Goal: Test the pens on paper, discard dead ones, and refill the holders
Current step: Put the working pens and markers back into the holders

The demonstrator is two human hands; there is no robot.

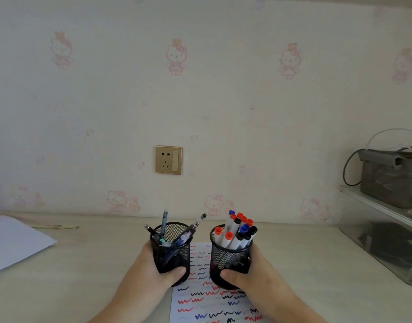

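My left hand [153, 266] grips a black mesh holder [173, 250] that contains several thin pens [164, 226], some leaning out to the right. My right hand [251, 273] grips a second black mesh holder [228, 257] packed with several white markers [237, 231] with red, blue and black caps. Both holders stand upright side by side over a sheet of test paper [207, 301] covered in red, blue and black scribbles. My thumbs wrap across the near walls of the holders.
A blank white sheet [16, 241] lies at the left of the desk, with a thin stick-like object [55, 226] behind it. A clear plastic box [384, 234] with a dark case [394, 176] and cables on top stands at the right. A wall socket [168, 160] sits behind.
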